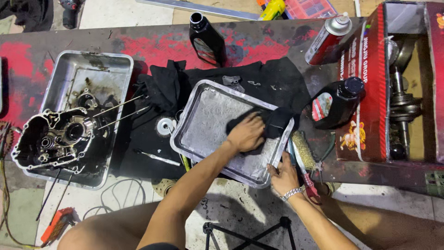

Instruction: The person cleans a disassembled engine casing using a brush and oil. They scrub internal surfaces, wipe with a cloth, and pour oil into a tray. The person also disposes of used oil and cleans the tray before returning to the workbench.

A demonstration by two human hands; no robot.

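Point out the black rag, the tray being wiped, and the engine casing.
black rag (276, 121): head view, on its bunched right part.
metal tray (203, 121): head view, on its bare floor.
engine casing (55, 139): head view, on its middle.

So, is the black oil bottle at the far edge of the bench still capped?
No, the black oil bottle at the back stands with its neck open and no cap on it, unlike the capped bottle by the red box.
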